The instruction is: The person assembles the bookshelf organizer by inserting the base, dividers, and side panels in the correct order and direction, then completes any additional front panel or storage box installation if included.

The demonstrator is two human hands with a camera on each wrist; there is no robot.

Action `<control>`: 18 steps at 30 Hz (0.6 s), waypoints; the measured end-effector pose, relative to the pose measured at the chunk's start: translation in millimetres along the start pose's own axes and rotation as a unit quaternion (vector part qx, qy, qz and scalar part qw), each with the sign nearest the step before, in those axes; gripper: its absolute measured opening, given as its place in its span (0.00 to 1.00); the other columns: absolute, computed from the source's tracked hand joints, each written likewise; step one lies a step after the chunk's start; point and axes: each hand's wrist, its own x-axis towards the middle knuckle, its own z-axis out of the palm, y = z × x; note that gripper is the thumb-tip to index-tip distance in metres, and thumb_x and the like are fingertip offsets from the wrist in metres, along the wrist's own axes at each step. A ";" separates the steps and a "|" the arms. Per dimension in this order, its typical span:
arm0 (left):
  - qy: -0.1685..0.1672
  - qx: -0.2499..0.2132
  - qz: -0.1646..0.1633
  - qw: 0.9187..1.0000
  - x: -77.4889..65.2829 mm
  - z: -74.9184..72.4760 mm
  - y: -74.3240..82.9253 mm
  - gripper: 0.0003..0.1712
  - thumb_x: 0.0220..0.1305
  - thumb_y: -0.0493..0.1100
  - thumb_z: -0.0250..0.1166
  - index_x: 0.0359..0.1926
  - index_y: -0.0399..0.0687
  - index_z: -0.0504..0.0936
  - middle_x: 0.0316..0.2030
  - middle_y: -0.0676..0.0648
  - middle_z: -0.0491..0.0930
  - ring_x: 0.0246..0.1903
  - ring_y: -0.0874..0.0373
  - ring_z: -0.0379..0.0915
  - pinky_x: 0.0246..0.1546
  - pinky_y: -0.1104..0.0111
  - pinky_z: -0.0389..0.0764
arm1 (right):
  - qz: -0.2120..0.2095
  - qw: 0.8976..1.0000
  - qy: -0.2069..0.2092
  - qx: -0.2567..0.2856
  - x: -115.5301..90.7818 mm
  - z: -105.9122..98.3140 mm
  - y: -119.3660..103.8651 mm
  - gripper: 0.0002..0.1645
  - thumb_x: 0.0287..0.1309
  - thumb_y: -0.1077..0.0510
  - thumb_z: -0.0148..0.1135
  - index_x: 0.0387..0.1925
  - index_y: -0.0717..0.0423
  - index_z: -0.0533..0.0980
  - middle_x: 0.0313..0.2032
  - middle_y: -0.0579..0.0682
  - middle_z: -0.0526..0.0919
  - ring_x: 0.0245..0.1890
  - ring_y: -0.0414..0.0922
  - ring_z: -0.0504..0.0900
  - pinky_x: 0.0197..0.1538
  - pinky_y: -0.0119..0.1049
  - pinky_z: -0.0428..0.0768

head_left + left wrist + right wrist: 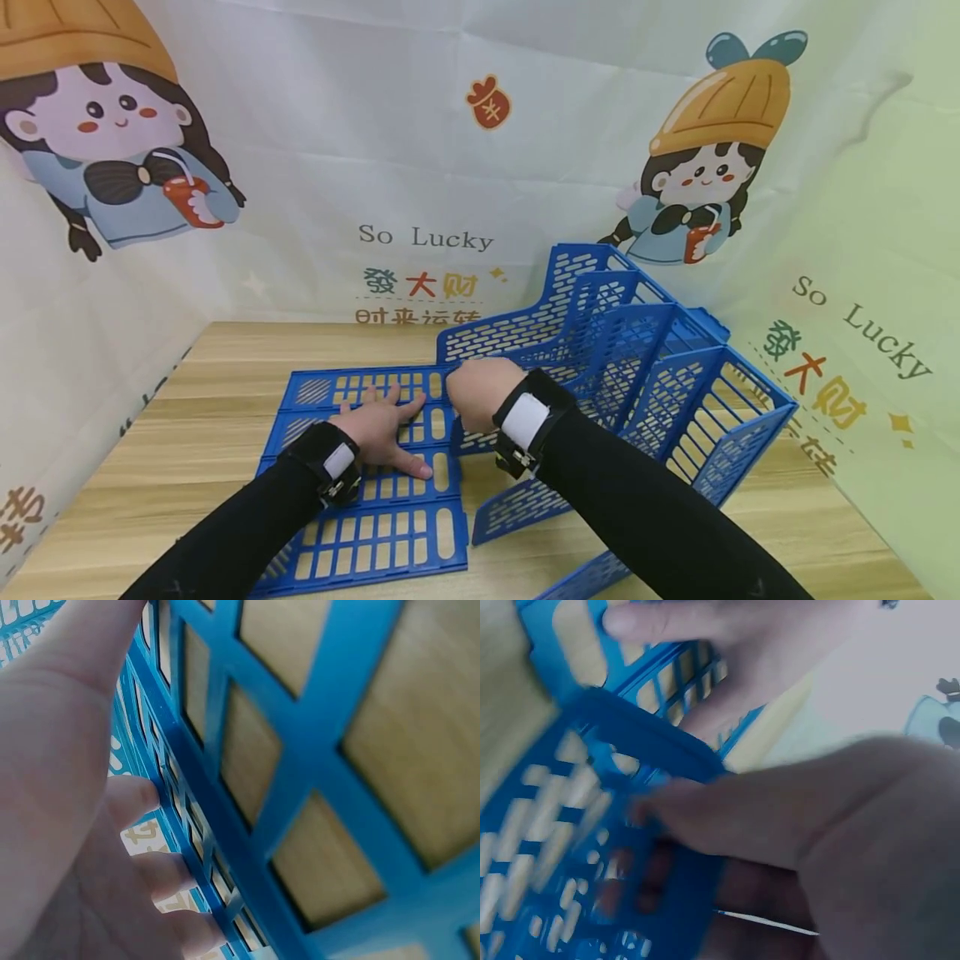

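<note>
My left hand (382, 425) lies with fingers spread over a flat blue lattice panel (390, 504) made of joined strips on the table. In the left wrist view, its fingertips rest along the panel's bars (300, 742). My right hand (480, 392) grips the low front end of an upright perforated blue divider (686, 915), beside the flat panel's right edge. In the right wrist view the thumb lies on the near side of that divider, and the other fingers show through its holes from behind. The divider belongs to a blue file rack (667, 333) with several upright partitions.
The rack stands at the right on a wood-grain table (202, 400), its partitions fanning toward the front. A white printed cloth (315, 167) with cartoon figures hangs behind and along both sides.
</note>
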 end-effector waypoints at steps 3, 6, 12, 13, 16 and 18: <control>-0.002 0.000 -0.001 1.000 0.0 0.1 0.2 0.73 0.51 0.78 0.80 0.89 0.62 0.54 0.89 0.32 0.42 0.85 0.20 0.32 0.77 0.19 0.40 | 0.014 0.999 0.028 -0.015 3.0 2.2 -1.1 0.08 0.75 0.54 0.69 0.49 0.49 0.90 0.43 0.47 0.93 0.38 0.43 0.89 0.44 0.40 0.90; -0.002 -0.001 -0.001 1.000 -0.8 -0.2 1.3 0.73 0.51 0.78 0.80 0.90 0.62 0.54 0.89 0.32 0.42 0.85 0.20 0.32 0.78 0.19 0.40 | 0.019 0.999 0.039 -0.027 4.8 5.1 -1.6 0.09 0.75 0.54 0.69 0.50 0.50 0.90 0.44 0.47 0.93 0.40 0.44 0.91 0.44 0.40 0.91; -0.002 0.000 -0.001 1.000 -5.5 -2.9 5.8 0.73 0.51 0.77 0.80 0.90 0.61 0.53 0.89 0.32 0.42 0.85 0.19 0.32 0.78 0.19 0.40 | 0.024 0.997 0.058 -0.044 9.8 10.1 0.0 0.08 0.75 0.55 0.69 0.49 0.49 0.90 0.42 0.47 0.93 0.38 0.44 0.91 0.43 0.40 0.91; -0.002 0.000 -0.001 1.000 -6.2 -3.3 6.3 0.73 0.52 0.77 0.80 0.90 0.61 0.53 0.89 0.32 0.42 0.85 0.19 0.32 0.77 0.19 0.40 | 0.024 0.997 0.057 -0.046 10.4 9.9 0.2 0.09 0.75 0.55 0.69 0.50 0.49 0.90 0.43 0.48 0.94 0.38 0.44 0.91 0.43 0.40 0.91; -0.002 0.002 0.001 1.000 -6.5 -3.4 6.1 0.73 0.52 0.77 0.80 0.90 0.61 0.53 0.89 0.32 0.42 0.85 0.19 0.32 0.78 0.19 0.40 | 0.021 0.998 0.043 -0.045 11.6 8.9 1.0 0.09 0.76 0.55 0.67 0.49 0.49 0.90 0.43 0.48 0.93 0.38 0.44 0.91 0.43 0.40 0.91; -0.001 0.003 0.003 1.000 -5.8 -3.4 5.7 0.73 0.52 0.78 0.80 0.90 0.61 0.53 0.89 0.32 0.42 0.85 0.19 0.32 0.77 0.19 0.40 | 0.020 0.999 0.027 -0.038 11.9 8.4 1.5 0.08 0.77 0.54 0.67 0.47 0.48 0.90 0.42 0.46 0.93 0.39 0.44 0.90 0.44 0.41 0.91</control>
